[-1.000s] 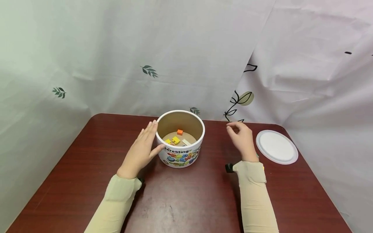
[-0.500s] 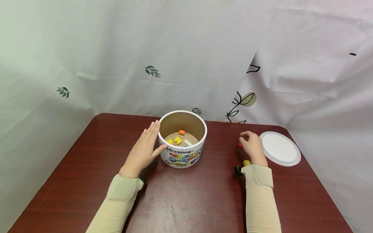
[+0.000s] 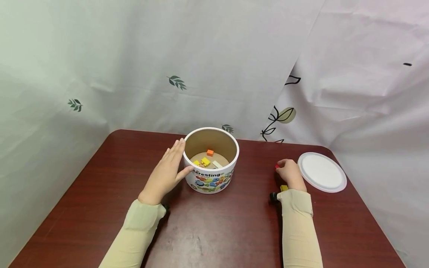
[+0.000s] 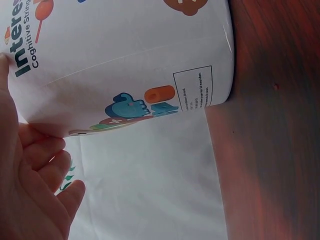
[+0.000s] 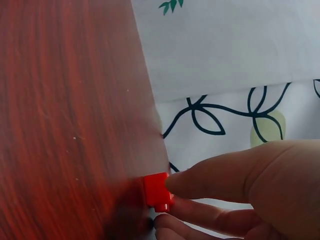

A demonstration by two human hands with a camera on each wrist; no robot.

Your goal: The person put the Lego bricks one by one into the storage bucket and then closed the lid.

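Note:
A round white bucket with printed pictures stands at the middle back of the table. Inside it lie an orange building block, yellow blocks and a pale block. My left hand rests against the bucket's left side, fingers extended and thumb toward the front; the left wrist view shows the fingertips at its printed wall. To the right, my right hand pinches a small red building block between thumb and fingers, low over the table. A yellow block lies beside the right wrist, partly covered.
A round white lid lies flat on the dark red table, right of my right hand. Behind the table's back edge hangs a pale cloth with leaf prints.
My right hand has moved right and slightly toward me, and its fingers have closed on the red block. The yellow block by the wrist came into view. My left hand stays at the bucket.

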